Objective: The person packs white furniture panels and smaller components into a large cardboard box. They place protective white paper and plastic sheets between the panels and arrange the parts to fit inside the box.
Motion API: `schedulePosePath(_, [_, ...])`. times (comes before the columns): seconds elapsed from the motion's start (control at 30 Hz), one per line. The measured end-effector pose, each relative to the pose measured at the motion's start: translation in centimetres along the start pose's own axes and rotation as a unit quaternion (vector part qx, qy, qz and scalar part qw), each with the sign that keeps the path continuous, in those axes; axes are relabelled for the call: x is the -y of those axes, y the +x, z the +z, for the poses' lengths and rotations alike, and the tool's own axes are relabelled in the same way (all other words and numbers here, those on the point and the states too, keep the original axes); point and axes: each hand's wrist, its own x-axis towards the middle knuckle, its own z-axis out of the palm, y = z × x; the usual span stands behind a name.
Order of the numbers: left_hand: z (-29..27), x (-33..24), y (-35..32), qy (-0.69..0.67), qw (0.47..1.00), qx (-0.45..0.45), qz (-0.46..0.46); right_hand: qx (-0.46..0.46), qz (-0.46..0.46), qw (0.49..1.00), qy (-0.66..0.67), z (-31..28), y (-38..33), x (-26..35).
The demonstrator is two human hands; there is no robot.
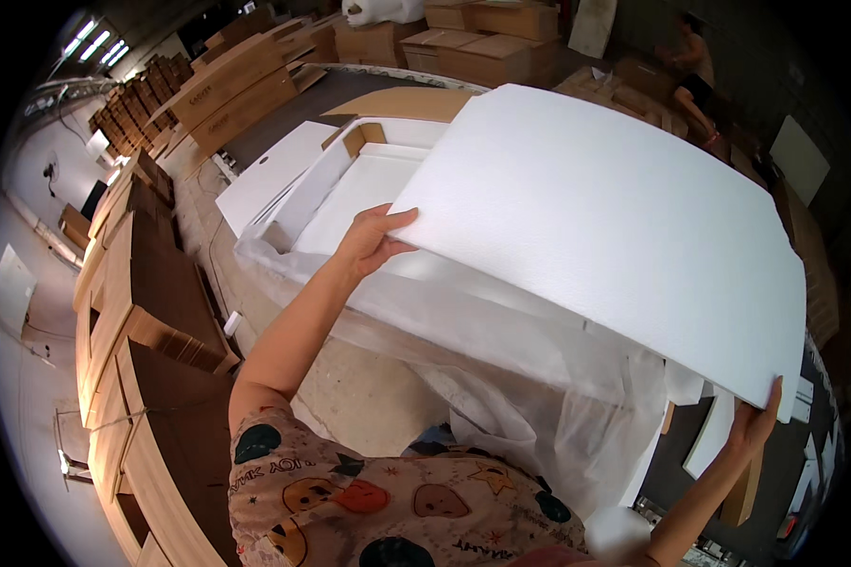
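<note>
though two-handed, one white sheet (615,236)

I have open air over the left part of the open box (300,206), just beyond the left hand (367,243). The white board (600,236) blocks me from above on the right, and plastic sheeting (548,354) drapes the near side.

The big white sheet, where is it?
In the head view, the white sheet is right of centre, held by its near corners in the left hand and right hand.
</note>
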Motion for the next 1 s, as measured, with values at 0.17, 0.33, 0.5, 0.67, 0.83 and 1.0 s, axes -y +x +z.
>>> schedulePosePath(0.17, [-12.8, -2.6, 5.1, 0.161, 0.984, -0.055, -0.058, 0.110, 0.112, 0.987, -0.035, 8.4, 0.7, -5.3])
schedulePosePath(0.33, [-25.7, -3.3, 9.1, 0.381, 0.898, -0.112, -0.188, 0.189, 0.265, 0.921, -0.212, 13.7, -1.7, -13.6])
schedulePosePath(0.5, [-31.0, -2.6, 12.4, 0.505, 0.820, -0.083, -0.257, 0.237, 0.265, 0.750, -0.557, 17.7, -6.0, -17.5])
schedulePosePath(0.67, [-29.2, -0.6, 14.1, 0.792, 0.582, 0.101, -0.156, 0.362, 0.156, 0.552, -0.735, 13.8, -4.0, -21.4])
schedulePosePath(0.83, [-29.9, 0.5, 14.7, 0.861, 0.489, 0.088, -0.106, 0.432, 0.127, 0.401, -0.797, 15.8, -4.7, -23.6])
schedulePosePath(1.0, [-31.2, -0.1, 16.3, 0.752, 0.645, 0.035, -0.129, 0.433, 0.084, 0.329, -0.835, 17.4, -5.9, -23.0])
